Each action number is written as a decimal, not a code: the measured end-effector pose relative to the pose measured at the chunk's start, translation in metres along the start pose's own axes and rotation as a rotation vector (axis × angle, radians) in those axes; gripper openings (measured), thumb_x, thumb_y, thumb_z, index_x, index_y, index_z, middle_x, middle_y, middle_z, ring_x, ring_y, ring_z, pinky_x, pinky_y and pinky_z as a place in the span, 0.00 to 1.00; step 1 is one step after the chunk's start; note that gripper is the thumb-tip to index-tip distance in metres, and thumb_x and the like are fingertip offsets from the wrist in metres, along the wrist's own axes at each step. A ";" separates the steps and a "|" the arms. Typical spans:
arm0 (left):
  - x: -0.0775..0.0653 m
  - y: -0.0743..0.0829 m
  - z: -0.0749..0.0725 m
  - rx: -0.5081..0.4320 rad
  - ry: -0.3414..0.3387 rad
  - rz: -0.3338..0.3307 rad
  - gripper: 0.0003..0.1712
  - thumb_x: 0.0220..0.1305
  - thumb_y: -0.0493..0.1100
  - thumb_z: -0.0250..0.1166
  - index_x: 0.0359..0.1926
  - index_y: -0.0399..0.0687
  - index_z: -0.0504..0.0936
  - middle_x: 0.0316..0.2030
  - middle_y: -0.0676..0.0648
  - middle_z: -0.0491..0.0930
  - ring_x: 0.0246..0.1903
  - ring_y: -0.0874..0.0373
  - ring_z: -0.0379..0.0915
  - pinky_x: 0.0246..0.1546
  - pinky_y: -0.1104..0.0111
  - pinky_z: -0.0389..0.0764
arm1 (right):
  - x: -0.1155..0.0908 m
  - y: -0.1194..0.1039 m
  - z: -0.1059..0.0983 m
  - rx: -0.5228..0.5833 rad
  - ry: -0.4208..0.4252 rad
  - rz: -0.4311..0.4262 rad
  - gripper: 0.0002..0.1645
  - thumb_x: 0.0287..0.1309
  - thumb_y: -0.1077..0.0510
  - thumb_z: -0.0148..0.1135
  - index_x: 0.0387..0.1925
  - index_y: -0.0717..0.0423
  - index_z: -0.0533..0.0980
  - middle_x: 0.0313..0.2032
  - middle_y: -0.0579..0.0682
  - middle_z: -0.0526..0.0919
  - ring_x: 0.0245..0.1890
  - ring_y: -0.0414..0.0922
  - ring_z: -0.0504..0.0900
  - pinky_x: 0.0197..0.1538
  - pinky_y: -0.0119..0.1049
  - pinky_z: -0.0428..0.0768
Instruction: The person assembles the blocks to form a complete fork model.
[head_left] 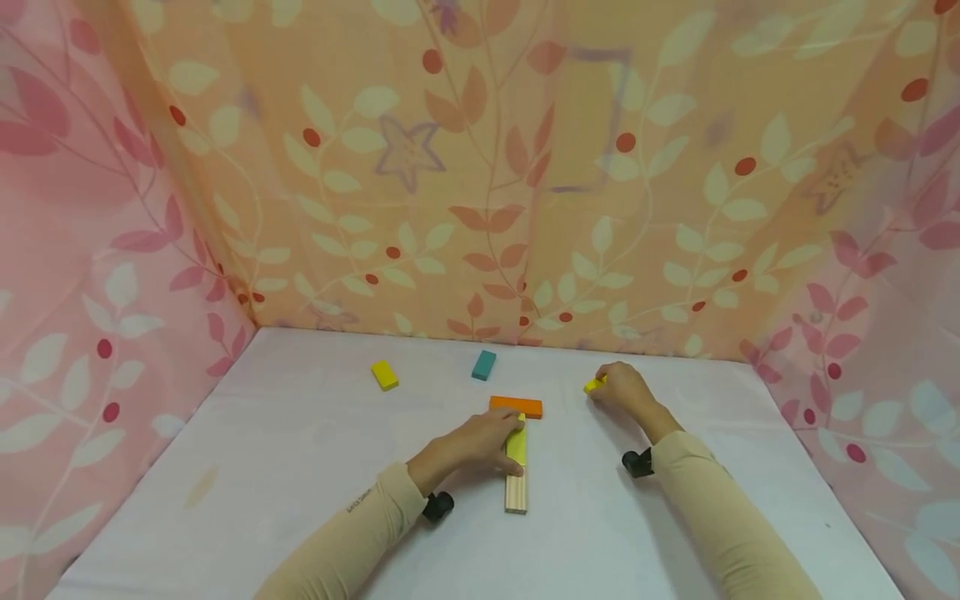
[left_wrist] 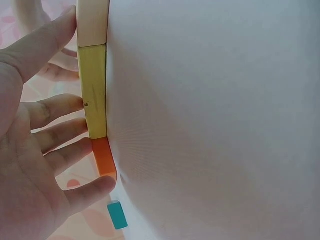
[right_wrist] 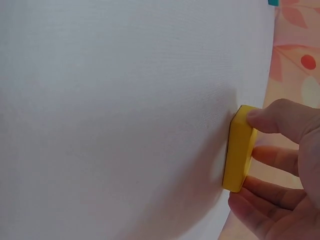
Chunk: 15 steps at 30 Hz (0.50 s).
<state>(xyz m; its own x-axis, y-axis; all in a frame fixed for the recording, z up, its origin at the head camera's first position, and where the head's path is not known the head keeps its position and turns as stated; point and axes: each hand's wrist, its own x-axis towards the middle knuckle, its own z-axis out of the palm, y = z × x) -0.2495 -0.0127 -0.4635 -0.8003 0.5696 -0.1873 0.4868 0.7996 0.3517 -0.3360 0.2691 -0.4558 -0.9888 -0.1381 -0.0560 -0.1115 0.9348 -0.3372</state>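
Note:
A pale yellow block (head_left: 516, 447) and a plain wood block (head_left: 516, 495) lie end to end. An orange block (head_left: 516, 407) lies crosswise at the far end, making a T shape. My left hand (head_left: 483, 442) rests over this row with spread fingers. In the left wrist view, its thumb is at the plain wood block (left_wrist: 92, 22) and the fingertips reach the pale yellow block (left_wrist: 94, 92) and the orange block (left_wrist: 104, 156). Further right, my right hand (head_left: 624, 388) pinches a bright yellow block (right_wrist: 239, 155) between thumb and fingers, close over the table.
A teal block (head_left: 483, 365) lies behind the orange one. Another yellow block (head_left: 385, 375) sits at the back left. The white-covered table (head_left: 300, 467) is bounded by a patterned cloth (head_left: 480, 167) at the back and both sides.

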 end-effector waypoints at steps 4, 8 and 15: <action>0.000 0.001 0.001 -0.007 -0.002 -0.004 0.44 0.51 0.63 0.73 0.66 0.51 0.71 0.69 0.49 0.66 0.65 0.55 0.65 0.66 0.60 0.71 | 0.000 0.001 0.001 0.004 -0.027 0.009 0.24 0.49 0.55 0.69 0.46 0.66 0.80 0.44 0.63 0.83 0.41 0.54 0.78 0.51 0.49 0.78; 0.000 0.002 0.001 -0.004 0.005 -0.002 0.45 0.50 0.62 0.73 0.66 0.51 0.71 0.69 0.49 0.66 0.66 0.54 0.65 0.66 0.60 0.71 | 0.002 -0.001 0.000 0.011 -0.044 -0.007 0.24 0.50 0.54 0.70 0.47 0.65 0.80 0.45 0.63 0.83 0.40 0.54 0.78 0.52 0.51 0.78; 0.000 0.001 0.000 0.008 0.004 -0.003 0.44 0.51 0.63 0.73 0.66 0.52 0.71 0.69 0.50 0.66 0.66 0.55 0.64 0.66 0.61 0.71 | 0.005 -0.011 -0.005 0.053 -0.047 -0.042 0.26 0.51 0.54 0.69 0.49 0.67 0.79 0.44 0.62 0.83 0.42 0.54 0.78 0.55 0.52 0.77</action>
<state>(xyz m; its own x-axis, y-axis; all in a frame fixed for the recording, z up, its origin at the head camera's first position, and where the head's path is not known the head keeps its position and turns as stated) -0.2493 -0.0119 -0.4629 -0.8032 0.5666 -0.1841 0.4874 0.8027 0.3437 -0.3398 0.2597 -0.4477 -0.9776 -0.1929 -0.0840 -0.1461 0.9095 -0.3891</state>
